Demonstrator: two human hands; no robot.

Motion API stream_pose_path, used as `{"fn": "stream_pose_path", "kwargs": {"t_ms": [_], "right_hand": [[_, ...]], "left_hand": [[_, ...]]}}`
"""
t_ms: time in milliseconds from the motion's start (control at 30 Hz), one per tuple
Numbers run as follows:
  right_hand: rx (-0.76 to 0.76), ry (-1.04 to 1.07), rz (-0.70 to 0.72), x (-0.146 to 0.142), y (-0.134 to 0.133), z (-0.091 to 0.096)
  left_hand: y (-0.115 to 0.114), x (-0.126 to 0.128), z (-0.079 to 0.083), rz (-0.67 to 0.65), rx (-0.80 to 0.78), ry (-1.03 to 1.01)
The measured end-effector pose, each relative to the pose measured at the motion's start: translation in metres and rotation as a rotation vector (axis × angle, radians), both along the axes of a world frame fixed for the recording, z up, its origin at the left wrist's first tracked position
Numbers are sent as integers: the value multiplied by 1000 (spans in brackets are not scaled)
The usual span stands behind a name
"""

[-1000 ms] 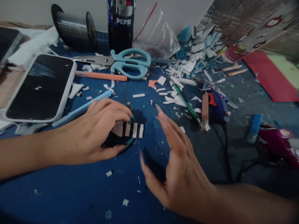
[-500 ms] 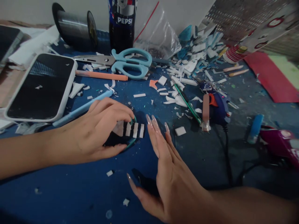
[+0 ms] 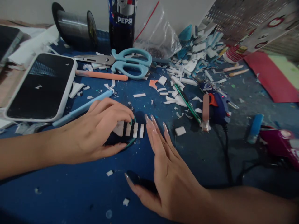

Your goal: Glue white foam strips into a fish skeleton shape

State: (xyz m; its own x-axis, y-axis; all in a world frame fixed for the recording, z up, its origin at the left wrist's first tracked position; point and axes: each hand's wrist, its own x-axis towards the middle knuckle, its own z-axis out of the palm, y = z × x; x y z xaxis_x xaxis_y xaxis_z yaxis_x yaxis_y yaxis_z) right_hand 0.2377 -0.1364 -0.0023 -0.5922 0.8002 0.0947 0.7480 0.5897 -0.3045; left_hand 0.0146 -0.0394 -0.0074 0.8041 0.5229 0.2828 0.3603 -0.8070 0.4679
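Observation:
My left hand (image 3: 98, 130) is curled over a short row of small white strips (image 3: 135, 130) on the blue tabletop. Its green-nailed fingers rest at the row's far side and the thumb lies along its near side. A larger white piece (image 3: 119, 128) is partly hidden beneath those fingers. Just right of the row, my right hand (image 3: 173, 174) stands on its edge with long nails, fingers stretched out and thumb spread apart. Nothing is in it. A loose white block (image 3: 180, 131) lies to the right of its fingertips.
Light-blue scissors (image 3: 132, 63), an orange pen (image 3: 101, 75), a blue pen (image 3: 81, 109) and a phone (image 3: 40, 87) lie behind and left. A Pepsi bottle (image 3: 121, 26) and a spool (image 3: 74, 26) stand at the back. White scraps (image 3: 187, 68), a green craft knife (image 3: 188, 102) and a corded blue tool (image 3: 219, 107) lie right.
My right hand has shifted slightly left, closer to the row of white strips. My left hand has hardly moved.

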Motion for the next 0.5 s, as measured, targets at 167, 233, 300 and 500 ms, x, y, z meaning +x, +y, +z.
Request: {"fn": "stream_pose_path", "kwargs": {"t_ms": [167,233,300,500], "right_hand": [[7,-1,1,-1,2,0],[4,-4,-6,-2,2,0],[-5,-7,-14,-2,2,0],[-27,-4,-21,-2,1,-1]], "left_hand": [[1,-2,-2,-6,24,-2],[3,-3,-4,-12,50,-9],[4,-3,-5,-11,72,-10],[5,-1,-6,-6,83,-16]]}}
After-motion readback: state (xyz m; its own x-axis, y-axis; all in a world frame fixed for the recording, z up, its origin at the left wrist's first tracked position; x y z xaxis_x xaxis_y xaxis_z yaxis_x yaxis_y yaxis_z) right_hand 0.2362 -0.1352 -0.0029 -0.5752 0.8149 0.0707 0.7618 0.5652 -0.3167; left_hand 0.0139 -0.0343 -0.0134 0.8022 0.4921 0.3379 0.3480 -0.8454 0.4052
